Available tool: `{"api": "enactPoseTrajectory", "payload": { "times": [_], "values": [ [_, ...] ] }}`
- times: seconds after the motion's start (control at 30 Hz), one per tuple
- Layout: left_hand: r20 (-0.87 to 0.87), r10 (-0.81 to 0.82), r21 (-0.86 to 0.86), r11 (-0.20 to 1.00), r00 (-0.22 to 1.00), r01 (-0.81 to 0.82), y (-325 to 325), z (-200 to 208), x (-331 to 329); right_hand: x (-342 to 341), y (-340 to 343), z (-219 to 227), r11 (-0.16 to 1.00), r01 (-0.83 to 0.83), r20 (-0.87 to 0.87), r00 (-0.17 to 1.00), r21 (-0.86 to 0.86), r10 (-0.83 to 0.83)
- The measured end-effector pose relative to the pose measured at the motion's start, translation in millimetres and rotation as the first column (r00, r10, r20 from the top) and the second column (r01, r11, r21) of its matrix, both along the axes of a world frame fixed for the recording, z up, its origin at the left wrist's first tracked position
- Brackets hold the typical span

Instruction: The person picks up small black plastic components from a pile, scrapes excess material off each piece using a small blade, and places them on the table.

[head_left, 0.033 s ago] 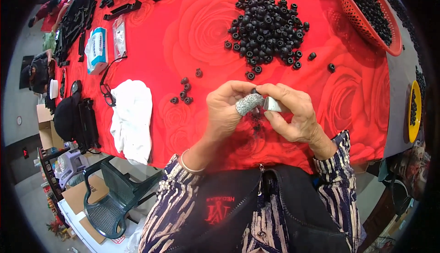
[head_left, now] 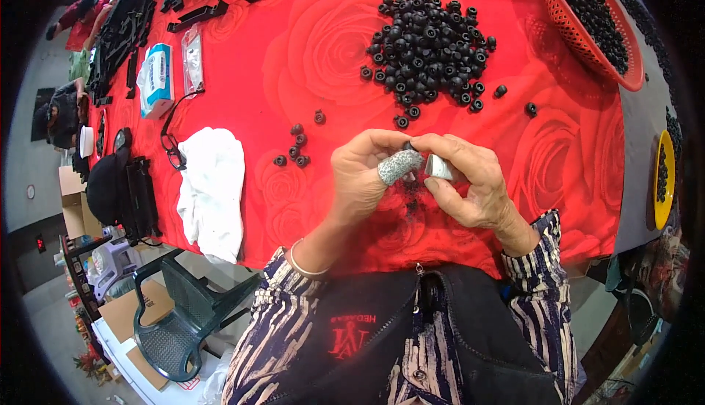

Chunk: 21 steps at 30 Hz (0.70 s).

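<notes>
Left hand (head_left: 358,176) and right hand (head_left: 474,185) are both pinching one little black piece (head_left: 408,146) over the red tablecloth (head_left: 283,218), kinda toward its near edge, with a big black pile (head_left: 429,52) farther back.

Cloth (head_left: 316,45) is red, rose-patterned; parts (head_left: 429,52) are black. Basket (head_left: 631,74) is red, plate (head_left: 664,212) yellow. Finger wrap (head_left: 398,168) shows grey-white speckle. Sleeves (head_left: 275,317) carry dark and beige stripes.

White cloth (head_left: 211,192) beside black eyeglasses (head_left: 175,157)
</notes>
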<state>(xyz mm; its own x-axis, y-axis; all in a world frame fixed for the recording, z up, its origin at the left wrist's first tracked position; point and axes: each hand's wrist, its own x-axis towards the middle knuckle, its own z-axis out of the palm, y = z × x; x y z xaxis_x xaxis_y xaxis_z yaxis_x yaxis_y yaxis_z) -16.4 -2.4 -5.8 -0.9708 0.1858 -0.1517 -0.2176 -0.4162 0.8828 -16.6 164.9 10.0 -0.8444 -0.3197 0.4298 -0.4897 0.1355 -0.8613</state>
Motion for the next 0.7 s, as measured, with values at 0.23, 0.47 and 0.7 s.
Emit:
{"api": "enactPoseTrajectory", "payload": {
  "times": [0.23,0.47,0.7],
  "values": [
    [-0.023,0.05,-0.037,0.998,0.998,-0.051,0.6,-0.3,-0.4,2.9,4.5,5.6,0.999,-0.029,0.137,0.99,0.024,0.025],
    [-0.189,0.055,-0.248,0.963,0.98,-0.102,2.0,-3.1,-1.5,-0.4,4.1,8.6,0.991,-0.045,0.094,0.995,0.125,0.034],
    [-0.467,0.084,-0.532,0.769,0.88,-0.356,-5.2,-2.0,-12.8,-4.0,4.8,-4.1,0.992,0.045,-0.012,0.999,0.12,-0.044]
  ]
}}
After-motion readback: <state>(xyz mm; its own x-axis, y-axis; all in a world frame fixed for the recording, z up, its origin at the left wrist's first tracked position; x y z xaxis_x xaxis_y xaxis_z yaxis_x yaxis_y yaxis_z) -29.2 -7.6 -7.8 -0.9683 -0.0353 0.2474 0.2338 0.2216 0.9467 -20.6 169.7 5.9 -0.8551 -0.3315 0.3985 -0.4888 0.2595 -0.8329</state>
